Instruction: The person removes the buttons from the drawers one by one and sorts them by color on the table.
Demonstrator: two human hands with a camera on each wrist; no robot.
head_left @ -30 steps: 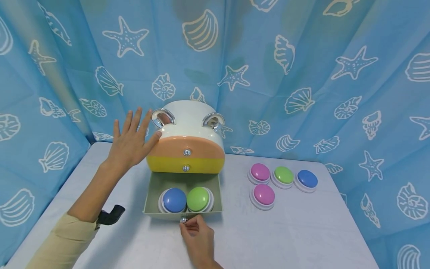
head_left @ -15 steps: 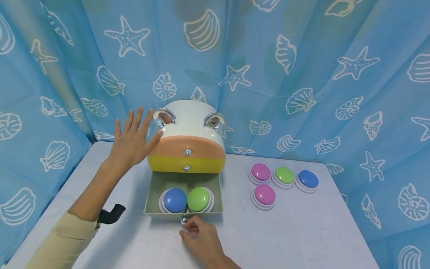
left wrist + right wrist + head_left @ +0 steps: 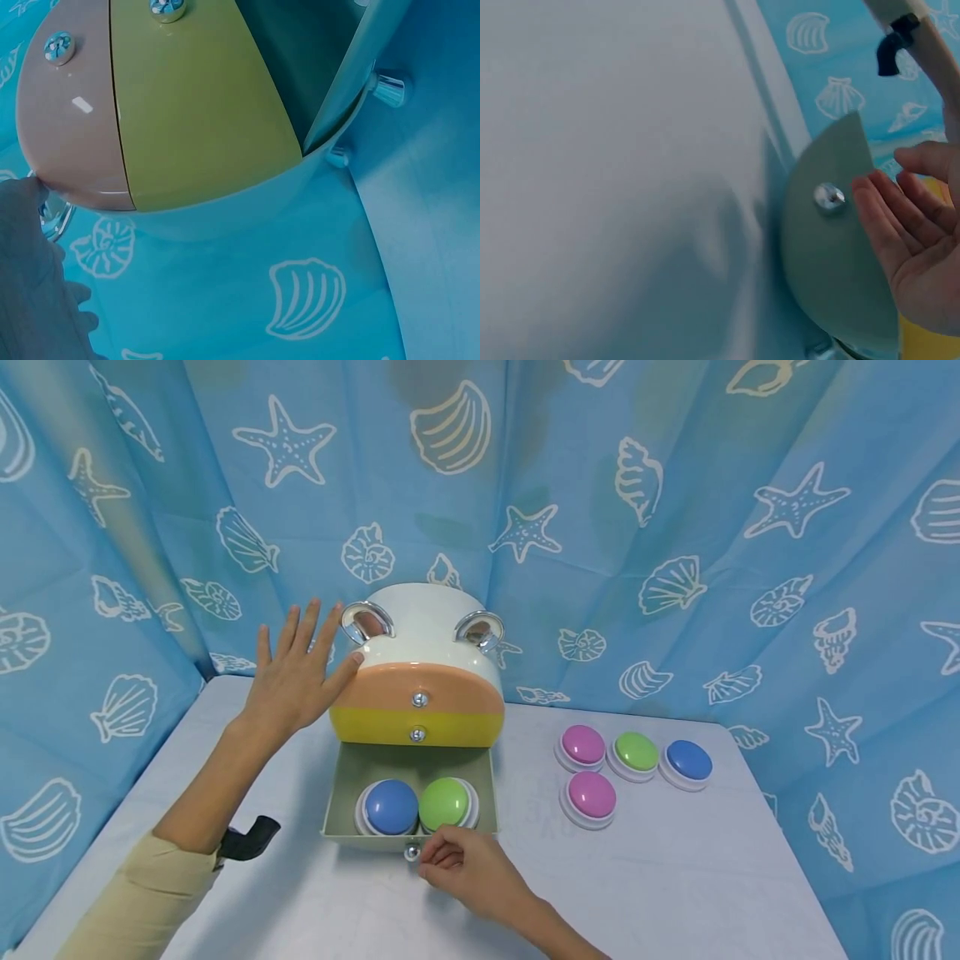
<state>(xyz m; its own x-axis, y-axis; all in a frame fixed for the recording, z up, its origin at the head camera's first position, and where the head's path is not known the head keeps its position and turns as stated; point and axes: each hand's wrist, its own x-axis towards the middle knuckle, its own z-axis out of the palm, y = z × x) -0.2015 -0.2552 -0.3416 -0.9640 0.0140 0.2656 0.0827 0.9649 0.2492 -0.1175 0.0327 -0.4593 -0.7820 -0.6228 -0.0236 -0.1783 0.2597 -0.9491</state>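
A white frog-like drawer box (image 3: 427,627) has an orange drawer (image 3: 382,685), a yellow drawer (image 3: 375,727) and a pulled-out green drawer (image 3: 363,764). Inside the green drawer sit a blue domed button (image 3: 391,807) and a green domed button (image 3: 442,802), both on white bases. My left hand (image 3: 292,685), fingers straight and spread, touches the box's upper left side with its thumb. Beside the silver drawer knob (image 3: 412,852) is my right hand (image 3: 480,872), loosely curled and holding nothing. The right wrist view shows its fingertips apart from the knob (image 3: 829,198).
To the right on the white table (image 3: 660,877) lie two pink buttons (image 3: 583,743), a green one (image 3: 636,751) and a blue one (image 3: 688,760). A blue curtain (image 3: 570,527) with shell prints hangs behind and at the sides. Two silver rings (image 3: 480,631) project from the box top.
My right hand has let go of the green drawer's knob and shifted a little to the right. The left hand and the drawer stay in place.
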